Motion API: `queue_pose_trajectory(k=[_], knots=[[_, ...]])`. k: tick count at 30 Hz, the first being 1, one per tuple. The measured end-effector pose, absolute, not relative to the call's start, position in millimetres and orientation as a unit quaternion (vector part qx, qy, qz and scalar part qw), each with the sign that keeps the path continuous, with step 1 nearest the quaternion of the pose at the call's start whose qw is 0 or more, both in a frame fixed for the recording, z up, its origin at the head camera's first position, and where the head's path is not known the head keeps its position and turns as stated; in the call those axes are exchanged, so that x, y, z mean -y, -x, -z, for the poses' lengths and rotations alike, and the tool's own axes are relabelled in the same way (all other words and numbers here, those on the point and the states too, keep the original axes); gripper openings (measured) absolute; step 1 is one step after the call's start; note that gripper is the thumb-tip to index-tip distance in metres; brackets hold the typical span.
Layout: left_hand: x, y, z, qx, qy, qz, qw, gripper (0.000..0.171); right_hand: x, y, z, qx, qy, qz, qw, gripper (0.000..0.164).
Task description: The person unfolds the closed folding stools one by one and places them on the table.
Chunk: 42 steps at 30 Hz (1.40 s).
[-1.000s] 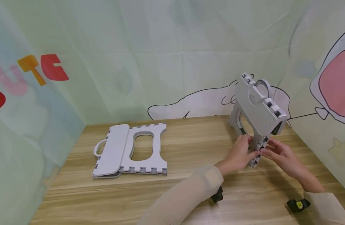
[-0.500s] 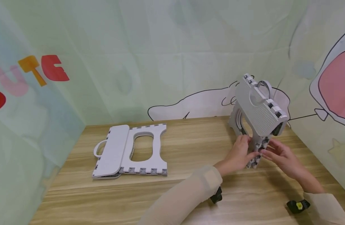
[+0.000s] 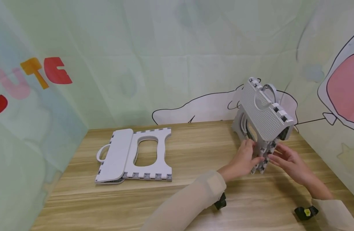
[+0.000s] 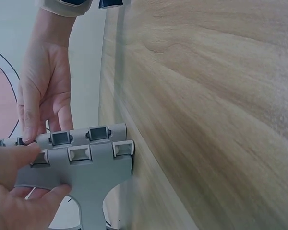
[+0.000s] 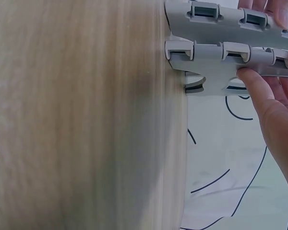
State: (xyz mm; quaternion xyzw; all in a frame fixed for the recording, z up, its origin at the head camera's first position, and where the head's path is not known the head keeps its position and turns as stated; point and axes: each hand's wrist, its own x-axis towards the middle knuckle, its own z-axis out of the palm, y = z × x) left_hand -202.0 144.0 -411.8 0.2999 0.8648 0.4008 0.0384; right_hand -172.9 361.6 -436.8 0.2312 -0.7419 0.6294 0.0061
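Note:
A grey-white folding step stool (image 3: 260, 109) stands upright at the right of the table, its seat bent in a peak and its two leg panels slightly parted. The carry handle (image 3: 270, 91) sticks up at the top fold. My left hand (image 3: 240, 160) grips the near edge of the left panel, thumb on the hinge tabs and fingers by the opening. On the other side my right hand (image 3: 290, 162) holds the right panel's near edge, its fingers partly hidden behind it. In the right wrist view the tabbed panel edges (image 5: 211, 57) show with a gap between them.
A second folding stool (image 3: 151, 150) lies flat and folded on the left of the wooden table (image 3: 180, 195). A printed cloth backdrop (image 3: 171, 73) rises directly behind the table and along both sides. Black wrist cameras hang under both forearms.
The two leg panels have moved slightly apart at the near end, the left one outward to the left. The gap between my thumbs has widened. The flat stool has stayed put.

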Motion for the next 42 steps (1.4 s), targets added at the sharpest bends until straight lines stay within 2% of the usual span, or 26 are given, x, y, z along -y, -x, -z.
queue_pose_trajectory(k=[42], knots=[[-113, 200, 401, -0.876, -0.315, -0.363, 0.049, 0.043, -360, 173, 437, 0.777, -0.207, -0.594, 0.008, 0.051]])
